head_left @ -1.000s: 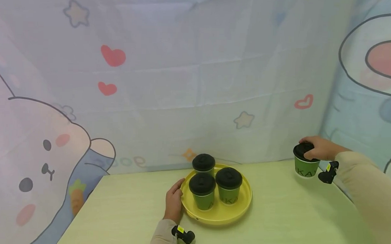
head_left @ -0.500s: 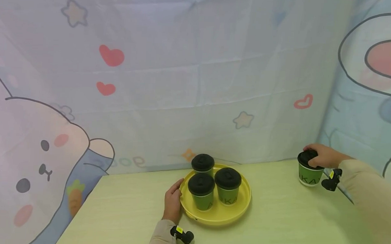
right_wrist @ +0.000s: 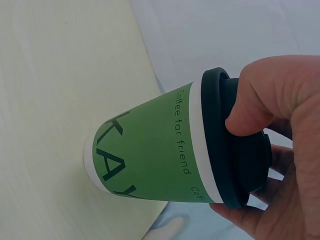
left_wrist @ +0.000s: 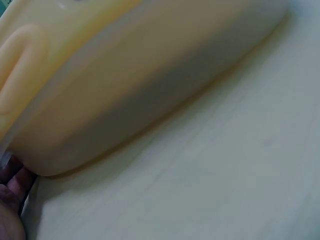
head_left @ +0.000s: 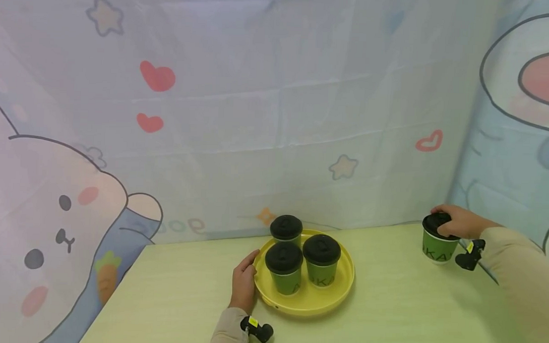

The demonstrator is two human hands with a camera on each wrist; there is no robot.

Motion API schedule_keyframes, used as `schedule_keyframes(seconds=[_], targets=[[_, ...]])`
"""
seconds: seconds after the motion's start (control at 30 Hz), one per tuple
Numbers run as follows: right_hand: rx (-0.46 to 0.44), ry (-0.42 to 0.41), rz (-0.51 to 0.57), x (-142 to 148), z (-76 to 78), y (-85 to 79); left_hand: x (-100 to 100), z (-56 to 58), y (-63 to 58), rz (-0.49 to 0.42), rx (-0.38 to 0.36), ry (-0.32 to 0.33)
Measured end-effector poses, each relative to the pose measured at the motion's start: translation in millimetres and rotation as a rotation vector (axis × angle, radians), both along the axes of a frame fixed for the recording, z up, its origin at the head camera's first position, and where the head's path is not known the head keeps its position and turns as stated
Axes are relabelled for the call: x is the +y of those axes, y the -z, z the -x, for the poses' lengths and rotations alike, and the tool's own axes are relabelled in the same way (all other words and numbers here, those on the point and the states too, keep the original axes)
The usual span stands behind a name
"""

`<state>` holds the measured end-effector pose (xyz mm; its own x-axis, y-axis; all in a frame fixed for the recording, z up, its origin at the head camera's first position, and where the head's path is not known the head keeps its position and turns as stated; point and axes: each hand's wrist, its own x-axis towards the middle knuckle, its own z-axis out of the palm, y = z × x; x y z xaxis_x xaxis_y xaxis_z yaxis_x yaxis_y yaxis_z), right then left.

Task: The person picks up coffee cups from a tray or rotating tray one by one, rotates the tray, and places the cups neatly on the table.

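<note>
At the right end of the table my right hand (head_left: 467, 222) grips a green paper coffee cup (right_wrist: 145, 145) from above. Its thumb and fingers are round the black lid (right_wrist: 232, 140). The cup is upright, its base at or very near the tabletop. My left hand (head_left: 244, 281) holds the left rim of a round yellow tray (head_left: 312, 308); in the left wrist view its fingers (left_wrist: 17, 182) are partly hidden by the tray's side. Three similar lidded cups stand on the tray: a front-left cup (head_left: 285, 282), a right cup (head_left: 322, 273) and a rear cup (head_left: 287, 230).
The pale yellow table (head_left: 184, 289) ends at the back against a printed cloth (head_left: 239, 140) with hearts and stars. A second bluish cloth (head_left: 520, 165) hangs along the right side, close to my right hand.
My right hand has carried its cup slightly right and down toward the tabletop, with little movement in the last half second. The left hand, tray and three cups keep their places.
</note>
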<state>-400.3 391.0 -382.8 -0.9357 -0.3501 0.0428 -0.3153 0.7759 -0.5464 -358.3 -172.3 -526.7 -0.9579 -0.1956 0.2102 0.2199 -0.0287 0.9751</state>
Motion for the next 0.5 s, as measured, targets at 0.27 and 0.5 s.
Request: schedule_keyframes(seconds=[0.27, 0.5], targets=[[-0.055, -0.018, 0.038, 12.8, 5.0, 9.2, 7.3, 0.6, 1.1, 0.026, 0.001, -0.008], [0.039, -0.004, 0.074, 14.5, 4.7, 12.2, 14.5, 1.4, -0.5, 0.061, -0.014, -0.005]])
